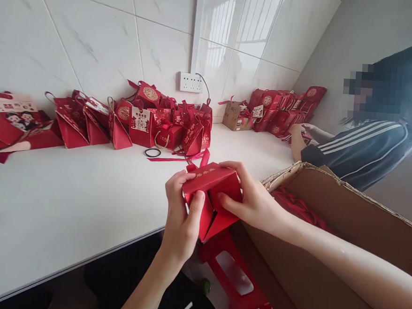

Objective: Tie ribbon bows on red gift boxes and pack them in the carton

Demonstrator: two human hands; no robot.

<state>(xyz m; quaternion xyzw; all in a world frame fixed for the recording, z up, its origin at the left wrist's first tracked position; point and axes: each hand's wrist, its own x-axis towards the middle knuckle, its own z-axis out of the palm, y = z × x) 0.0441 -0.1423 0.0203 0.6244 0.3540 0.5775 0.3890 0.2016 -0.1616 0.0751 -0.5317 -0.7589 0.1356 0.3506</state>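
Between my two hands is a red paper gift box [213,177] with gold lettering, held above the front edge of the white table. Its folded flaps face me and gaps show between them. My left hand [184,209] grips its left side, thumb on the near flap. The fingers of my right hand [247,195] close around the right side, thumb against a flap. A dark red ribbon [204,158] sticks up behind the box.
Several red gift boxes [118,125] line the wall, with a black hair tie [153,152] in front. To the right stands a large cardboard carton [358,198] holding red material. A red stool [235,274] is below. A co-worker [365,142] handles stacked red boxes [282,113].
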